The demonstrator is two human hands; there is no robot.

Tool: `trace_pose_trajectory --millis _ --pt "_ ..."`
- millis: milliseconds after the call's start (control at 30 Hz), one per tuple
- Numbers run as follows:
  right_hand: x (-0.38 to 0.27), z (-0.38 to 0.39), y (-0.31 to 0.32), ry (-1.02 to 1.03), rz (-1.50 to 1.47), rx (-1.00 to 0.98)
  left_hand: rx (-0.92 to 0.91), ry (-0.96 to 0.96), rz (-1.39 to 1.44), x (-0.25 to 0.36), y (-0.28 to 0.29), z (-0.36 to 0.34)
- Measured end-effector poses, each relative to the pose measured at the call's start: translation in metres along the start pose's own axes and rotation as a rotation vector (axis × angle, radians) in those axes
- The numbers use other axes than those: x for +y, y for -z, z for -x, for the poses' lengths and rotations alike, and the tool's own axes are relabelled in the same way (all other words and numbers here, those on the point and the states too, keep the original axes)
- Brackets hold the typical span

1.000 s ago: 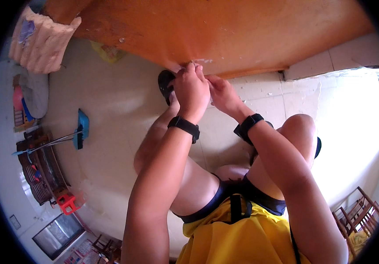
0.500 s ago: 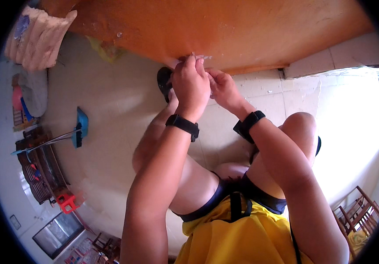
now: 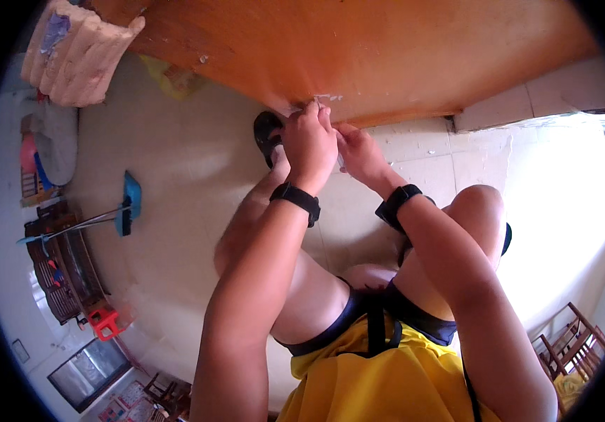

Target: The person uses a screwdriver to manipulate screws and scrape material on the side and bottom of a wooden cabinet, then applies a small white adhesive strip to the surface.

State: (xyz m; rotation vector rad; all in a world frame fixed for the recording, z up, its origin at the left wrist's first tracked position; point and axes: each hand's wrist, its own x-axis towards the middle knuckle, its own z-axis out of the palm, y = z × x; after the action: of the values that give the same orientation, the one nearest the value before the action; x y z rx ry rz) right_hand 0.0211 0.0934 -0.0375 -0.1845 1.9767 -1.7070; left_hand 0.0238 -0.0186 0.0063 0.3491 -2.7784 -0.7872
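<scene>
Left hand (image 3: 309,144) and right hand (image 3: 362,151) work close together by a brown wooden panel (image 3: 401,56)

The pale tile floor (image 3: 176,183) fills most of the middle. The wooden panel goes across the top of the frame. A yellow shirt (image 3: 372,380) is at the bottom, with bare knees bent above it. Dark slatted wooden furniture (image 3: 67,278) is at the far left, and a wooden chair (image 3: 571,344) is at the lower right. A pink ridged slab (image 3: 81,60) is at the upper left. A blue dustpan (image 3: 131,197) is at the left, above a red stool (image 3: 105,322).

Both hands are at the top middle, side by side, by the panel's low edge. The left hand's fingers are bent and bunched; I cannot tell what they pinch. The right hand's finger and thumb are bent in close, but their tips are partly hidden, so I cannot tell their grip. Each wrist has a black band (image 3: 294,200). White marks (image 3: 329,98) are on the wood just above the fingers. A tiny pale bit (image 3: 342,167) peeks out between the hands.
</scene>
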Motion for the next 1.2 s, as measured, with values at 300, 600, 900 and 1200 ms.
trace_pose_trajectory --millis 300,600,900,1200 --pt "0.004 -0.008 -0.001 0.137 -0.047 0.036 0.078 -0.057 0.067 0.001 -0.002 -0.002" --pt "0.006 -0.003 0.000 0.012 -0.047 0.017 0.014 -0.015 0.026 -0.004 -0.006 0.000" --pt "0.009 -0.008 0.003 0.128 0.089 0.055 0.062 -0.005 0.108 0.004 -0.004 0.001" --pt "0.008 -0.004 -0.004 -0.040 -0.061 0.006 0.032 -0.024 0.046 0.004 -0.004 0.001"
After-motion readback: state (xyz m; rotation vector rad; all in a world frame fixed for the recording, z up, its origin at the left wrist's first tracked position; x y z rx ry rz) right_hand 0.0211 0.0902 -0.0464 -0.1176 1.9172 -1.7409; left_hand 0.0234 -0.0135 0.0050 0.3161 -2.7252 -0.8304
